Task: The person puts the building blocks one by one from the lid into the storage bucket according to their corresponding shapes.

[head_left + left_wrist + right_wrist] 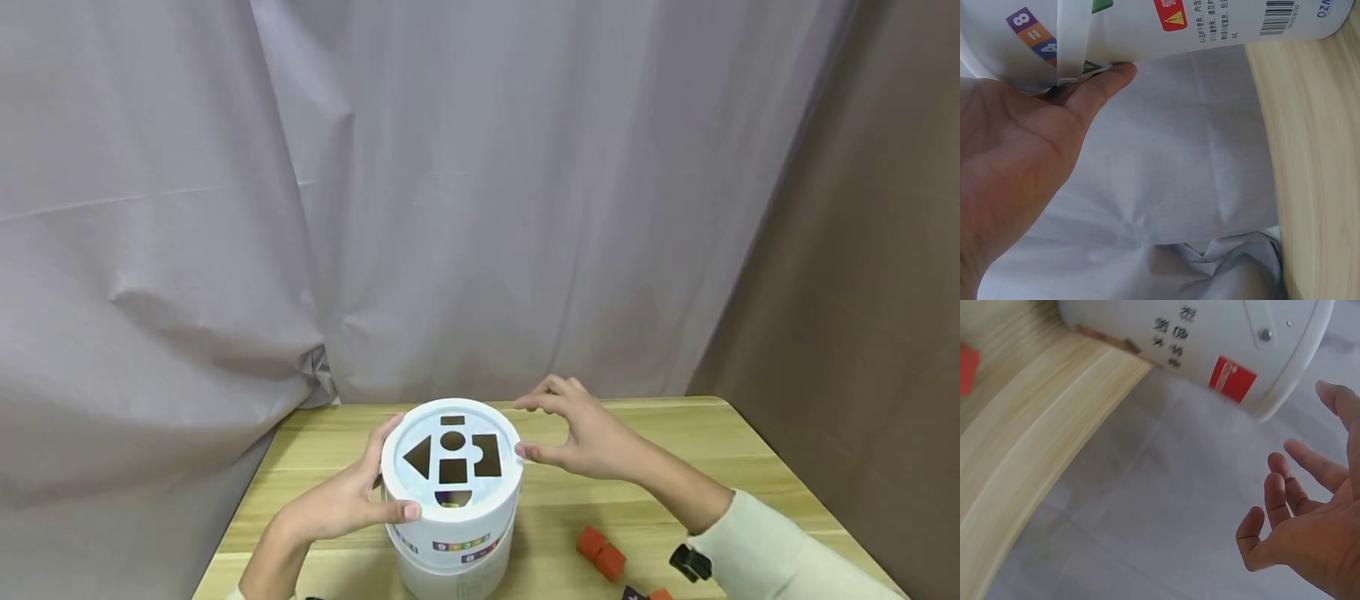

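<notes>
A white bucket [450, 583] stands upright on the table, topped by a round white lid [487, 497] with several cut-out shapes, among them a triangle, a circle and a square. Something yellow shows through the front slot. My left hand [337, 504] grips the bucket's top from the left, thumb over the front rim. In the left wrist view, its fingers [1107, 87] lie against the printed side [1210, 25]. On the right, my right hand [577, 433] holds nothing, thumb and fingers spread beside the rim. In the right wrist view, a gap separates those fingers [1277, 497] from the bucket [1197, 356].
Two joined red blocks [602, 553] lie on the wooden table [660, 467], right of the bucket. A dark piece [633, 593] and another red one [660, 595] show at the bottom edge. Grey curtain [480, 208] hangs behind the table.
</notes>
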`<control>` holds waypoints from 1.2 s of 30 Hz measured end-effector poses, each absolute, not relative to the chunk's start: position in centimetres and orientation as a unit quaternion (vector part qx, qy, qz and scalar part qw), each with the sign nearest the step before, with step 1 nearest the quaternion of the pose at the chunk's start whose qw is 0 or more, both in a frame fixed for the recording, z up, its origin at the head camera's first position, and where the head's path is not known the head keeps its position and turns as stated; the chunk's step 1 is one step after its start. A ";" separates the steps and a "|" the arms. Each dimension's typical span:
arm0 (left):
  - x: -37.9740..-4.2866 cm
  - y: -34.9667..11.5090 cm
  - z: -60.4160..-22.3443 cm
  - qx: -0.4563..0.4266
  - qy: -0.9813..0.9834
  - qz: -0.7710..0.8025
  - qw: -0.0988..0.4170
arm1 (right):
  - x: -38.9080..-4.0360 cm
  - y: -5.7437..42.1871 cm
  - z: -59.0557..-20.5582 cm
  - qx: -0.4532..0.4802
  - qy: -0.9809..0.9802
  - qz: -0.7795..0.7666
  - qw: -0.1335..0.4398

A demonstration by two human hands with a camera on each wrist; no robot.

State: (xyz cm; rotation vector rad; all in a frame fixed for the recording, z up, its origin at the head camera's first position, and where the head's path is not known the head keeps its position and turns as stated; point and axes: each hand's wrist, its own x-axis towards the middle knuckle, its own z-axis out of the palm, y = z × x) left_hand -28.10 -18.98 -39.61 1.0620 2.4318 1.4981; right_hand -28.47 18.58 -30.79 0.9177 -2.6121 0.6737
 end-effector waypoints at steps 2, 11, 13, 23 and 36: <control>-28.1 -19.4 -39.4 0.348 0.795 0.494 0.046 | -28.1 19.4 -30.7 0.314 -0.909 0.234 0.146; -27.2 -20.7 -39.7 0.353 0.791 0.498 0.043 | -26.2 22.6 -33.1 0.301 -0.919 0.207 0.147; -27.1 -20.8 -39.7 0.355 0.792 0.496 0.043 | -26.0 23.2 -34.1 0.294 -0.922 0.203 0.148; -26.6 -20.7 -40.0 0.353 0.795 0.492 0.046 | -24.2 25.9 -39.4 0.245 -0.949 0.175 0.091; -26.5 -20.6 -40.0 0.346 0.798 0.491 0.056 | -21.0 29.6 -45.2 0.205 -0.967 0.149 0.003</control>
